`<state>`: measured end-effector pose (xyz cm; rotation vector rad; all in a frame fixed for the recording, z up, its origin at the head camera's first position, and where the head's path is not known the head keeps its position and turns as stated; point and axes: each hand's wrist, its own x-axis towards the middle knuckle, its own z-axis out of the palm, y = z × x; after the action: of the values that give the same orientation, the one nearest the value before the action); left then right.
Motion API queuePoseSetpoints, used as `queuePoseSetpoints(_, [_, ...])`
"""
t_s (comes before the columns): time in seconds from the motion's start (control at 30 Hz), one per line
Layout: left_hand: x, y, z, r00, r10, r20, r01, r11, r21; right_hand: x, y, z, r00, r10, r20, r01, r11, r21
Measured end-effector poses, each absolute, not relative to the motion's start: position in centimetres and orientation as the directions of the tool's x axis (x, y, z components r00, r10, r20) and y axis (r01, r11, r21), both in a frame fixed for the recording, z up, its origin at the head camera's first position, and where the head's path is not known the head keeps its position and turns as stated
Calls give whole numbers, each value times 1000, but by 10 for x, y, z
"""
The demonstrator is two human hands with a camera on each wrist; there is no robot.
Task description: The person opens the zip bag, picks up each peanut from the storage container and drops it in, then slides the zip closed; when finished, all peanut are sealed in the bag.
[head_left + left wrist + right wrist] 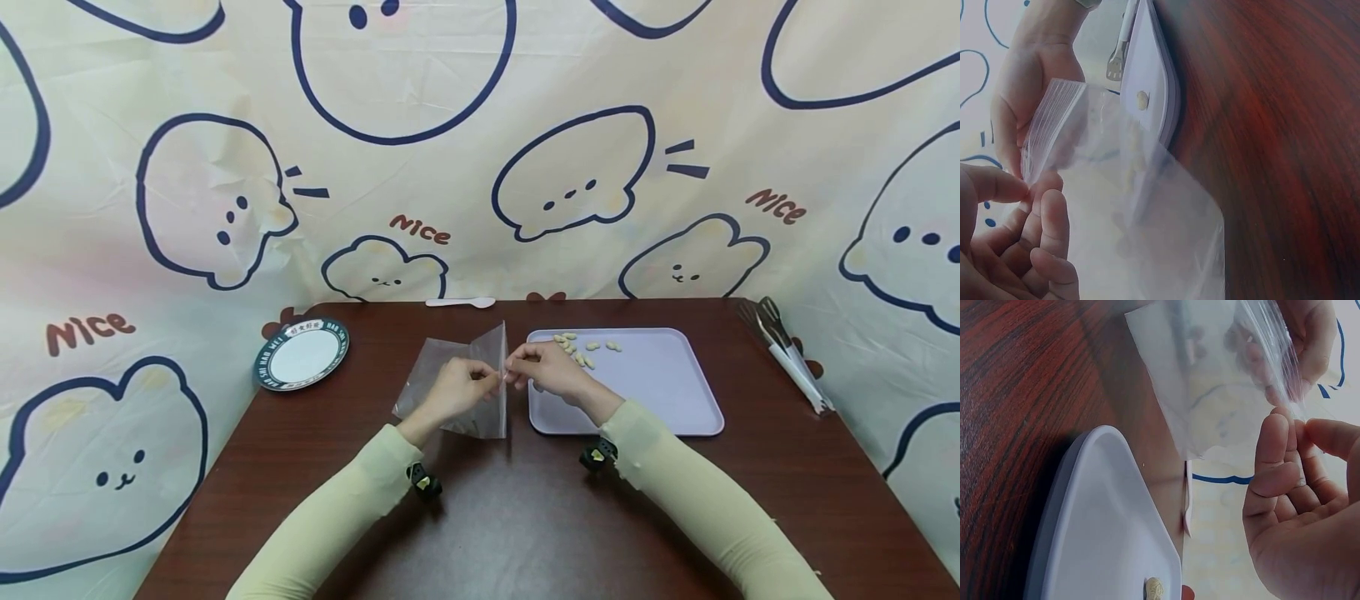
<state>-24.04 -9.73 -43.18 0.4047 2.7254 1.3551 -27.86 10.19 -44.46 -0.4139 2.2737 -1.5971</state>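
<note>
A clear zip-lock bag (429, 367) stands above the table in front of me, its ridged top edge turned to the right. My left hand (453, 390) pinches that edge between thumb and fingertips. From the other side my right hand (551, 371) pinches the same edge, fingertips close to the left ones. In the left wrist view the bag (1172, 212) hangs flat and see-through, with nothing visible inside. Under and beyond the right hand, several peanuts in the shell (592, 345) lie on a pale lavender tray (652, 383).
A white plate with a green patterned rim (302, 354) sits at the far left. At the back edge lies a white plastic spoon (461, 302). Metal kitchen utensils with white handles (795, 367) rest along the right edge. A printed cloth (465, 183) hangs behind the brown table (495, 525).
</note>
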Motion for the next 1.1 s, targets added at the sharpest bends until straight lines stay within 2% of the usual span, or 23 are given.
queuePoseSetpoints(0.5, [-238,-95,-430,-963,258,78,226,619,752,-279,101,-446,-902,-417,-109,-66,382,-922])
queuePoseSetpoints(1.1, [-239,-97,-432,-958,270,91,248,632,734,-278,100,-445,-911,-401,-100,-55,357,-933])
